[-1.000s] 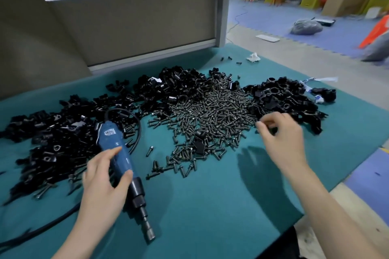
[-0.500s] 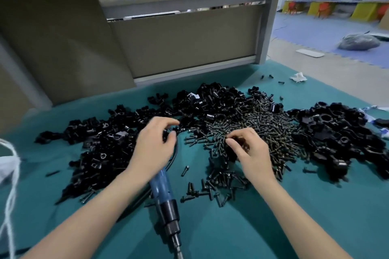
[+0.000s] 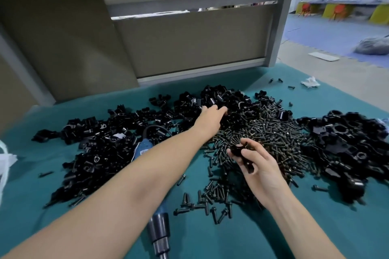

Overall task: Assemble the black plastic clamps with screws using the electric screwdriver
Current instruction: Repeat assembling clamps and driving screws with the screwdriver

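- The teal table fills the lower view; its near edge is cut off by the frame.
- A grey partition stands at the table's far edge.
- We see black clamps in three heaps — left heap, back heap, right heap — too tangled for us to tell single pieces apart.
- The screws lie in a dark spread between the heaps, with strays toward us.
- The electric screwdriver lies on the table. The left forearm hides its middle; only a patch of blue body and the black nose show, and the tip runs off the bottom edge.
- The left hand stretches far forward, arm straight, fingertips on the back heap. Blur and black parts keep us from telling whether it pinches anything.
- The right hand hovers over the screws, palm turned toward us, thumb and fingers curled round a clamp part.
- That black clamp part sits in the right hand's fingers — its shape is hard to read.
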Tool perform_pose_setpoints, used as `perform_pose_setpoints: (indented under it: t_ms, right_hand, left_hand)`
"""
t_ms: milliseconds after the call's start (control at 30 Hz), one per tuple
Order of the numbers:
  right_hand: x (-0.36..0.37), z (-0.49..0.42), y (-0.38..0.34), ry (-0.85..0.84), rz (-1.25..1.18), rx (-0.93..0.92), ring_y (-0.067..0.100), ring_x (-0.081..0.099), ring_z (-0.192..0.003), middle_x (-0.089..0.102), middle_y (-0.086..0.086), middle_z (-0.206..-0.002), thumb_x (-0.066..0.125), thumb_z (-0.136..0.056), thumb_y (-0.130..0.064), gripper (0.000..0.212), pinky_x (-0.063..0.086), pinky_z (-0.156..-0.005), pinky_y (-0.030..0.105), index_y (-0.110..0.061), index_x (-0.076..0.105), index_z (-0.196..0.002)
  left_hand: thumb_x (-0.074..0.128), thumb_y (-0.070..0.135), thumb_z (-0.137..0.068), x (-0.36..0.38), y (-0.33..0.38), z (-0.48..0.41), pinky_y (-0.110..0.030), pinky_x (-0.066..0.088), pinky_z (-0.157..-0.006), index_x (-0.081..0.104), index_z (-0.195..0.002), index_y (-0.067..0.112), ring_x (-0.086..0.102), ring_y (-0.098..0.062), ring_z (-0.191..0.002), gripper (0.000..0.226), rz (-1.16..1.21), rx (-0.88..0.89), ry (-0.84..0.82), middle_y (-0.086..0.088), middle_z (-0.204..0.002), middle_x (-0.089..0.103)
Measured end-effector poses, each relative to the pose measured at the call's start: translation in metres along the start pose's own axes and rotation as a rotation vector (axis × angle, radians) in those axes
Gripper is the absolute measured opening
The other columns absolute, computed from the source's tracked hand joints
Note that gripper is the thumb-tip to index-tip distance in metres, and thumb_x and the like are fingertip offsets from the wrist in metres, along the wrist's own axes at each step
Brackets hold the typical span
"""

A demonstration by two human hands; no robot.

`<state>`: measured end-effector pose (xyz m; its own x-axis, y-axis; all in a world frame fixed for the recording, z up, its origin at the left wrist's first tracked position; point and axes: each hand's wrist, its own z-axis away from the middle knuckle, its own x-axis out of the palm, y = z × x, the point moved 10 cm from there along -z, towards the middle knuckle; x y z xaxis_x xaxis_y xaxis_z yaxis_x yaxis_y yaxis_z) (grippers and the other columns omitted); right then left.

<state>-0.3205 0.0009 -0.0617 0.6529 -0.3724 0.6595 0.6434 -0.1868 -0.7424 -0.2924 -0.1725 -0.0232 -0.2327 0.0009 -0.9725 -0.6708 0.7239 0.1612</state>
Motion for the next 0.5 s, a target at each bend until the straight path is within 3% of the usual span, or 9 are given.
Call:
perform_pose_setpoints:
  t_ms: [100,167,233,300,400,500]
  right_hand:
    - [-0.003,0.002,0.001,0.022,0.019,0.01,0.033,0.072,-0.083,0.069,0.009,-0.088,0.053,-0.086,0.005,0.023,0.05,-0.052,0.022,-0.011,0.059,-0.102]
    - [-0.004,0.004,-0.002,0.024,0.019,0.004,0.031,0.072,-0.078,0.073,0.009,-0.098,0.049,-0.091,0.001,0.018,0.046,-0.047,0.021,-0.015,0.052,-0.099]
    - [0.004,0.008,-0.003,-0.011,0.042,0.006,0.023,0.067,-0.063,0.072,0.014,-0.107,0.05,-0.089,-0.002,0.015,0.041,-0.042,0.02,-0.016,0.046,-0.094]
    - [0.015,0.014,0.0,-0.074,0.063,0.003,0.016,0.056,-0.051,0.07,0.018,-0.111,0.056,-0.081,-0.006,0.017,0.037,-0.039,0.018,-0.015,0.044,-0.089]
    - [0.035,0.029,0.01,-0.184,0.123,0.022,0.013,0.048,-0.045,0.071,0.018,-0.107,0.06,-0.073,-0.01,0.019,0.035,-0.037,0.017,-0.014,0.047,-0.086]
    - [0.053,0.047,0.018,-0.274,0.259,-0.011,0.012,0.05,-0.047,0.072,0.007,-0.094,0.064,-0.073,-0.009,0.014,0.032,-0.04,0.016,-0.018,0.06,-0.082]
  left_hand:
    - [0.052,0.006,-0.093,-0.041,-0.014,0.016,-0.038,0.046,-0.089,0.057,-0.118,0.008,0.056,-0.028,-0.101,0.025,0.318,-0.126,0.162,-0.011,-0.108,0.059]
    - [0.047,0.003,-0.098,-0.056,-0.033,0.043,-0.038,0.057,-0.083,0.06,-0.107,0.006,0.061,-0.024,-0.092,0.016,0.862,-0.37,0.243,-0.008,-0.101,0.059]
    - [0.039,-0.002,-0.101,-0.043,-0.025,0.078,-0.034,0.062,-0.069,0.059,-0.1,0.0,0.063,-0.03,-0.092,0.02,1.548,-0.577,0.163,-0.017,-0.11,0.055]
    - [0.04,-0.002,-0.101,-0.036,-0.007,0.115,-0.033,0.062,-0.067,0.058,-0.103,-0.006,0.065,-0.038,-0.095,0.019,1.931,-0.656,0.065,-0.028,-0.119,0.055]
    - [0.045,-0.002,-0.099,-0.033,0.003,0.17,-0.033,0.061,-0.073,0.059,-0.108,-0.011,0.065,-0.039,-0.101,0.019,2.1,-0.684,0.07,-0.032,-0.119,0.059]
    - [0.045,-0.004,-0.098,-0.032,-0.001,0.217,-0.026,0.058,-0.08,0.064,-0.108,-0.005,0.06,-0.026,-0.107,0.022,2.049,-0.688,0.194,-0.024,-0.12,0.063]
